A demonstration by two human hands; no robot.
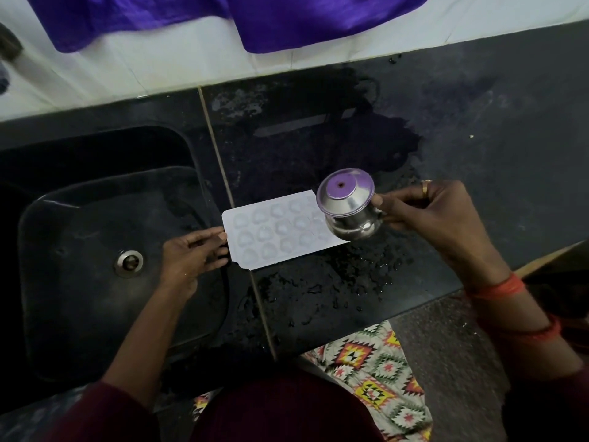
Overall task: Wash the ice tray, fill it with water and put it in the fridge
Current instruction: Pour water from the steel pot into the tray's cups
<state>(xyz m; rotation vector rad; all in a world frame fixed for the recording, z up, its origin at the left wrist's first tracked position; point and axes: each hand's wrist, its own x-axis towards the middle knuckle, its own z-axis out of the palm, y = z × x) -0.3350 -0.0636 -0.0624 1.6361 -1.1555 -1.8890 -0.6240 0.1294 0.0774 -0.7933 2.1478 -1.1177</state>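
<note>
View from the head camera, looking down on a kitchen worktop. A white ice tray [277, 231] with rows of rounded cells lay flat on the black counter [478, 154], just to the right of the sink [79, 218], its long side running slightly uphill to the right. The left hand [191, 253] reached across the sink's right edge and held the tray's left end, fingertips [220, 235] curled onto its rim. The right hand [436, 215] gripped a small steel pot [347, 205] by its belly, fingers and thumb wrapped round it. The pot was tipped on its side, mouth toward the camera, above the tray's right end, which it partly hid. Whether water was leaving the pot could not be told.

Droplets and a wet patch covered the counter around and beyond the tray. A metal drain [129, 263] sat in the sink's floor. A ring [425, 187] showed on one finger of the right hand, and orange-red bangles [500, 287] circled that wrist. A purple cloth [318, 20] hung over the white wall behind the counter, and a patterned fabric [376, 371] lay below the counter's front edge.
</note>
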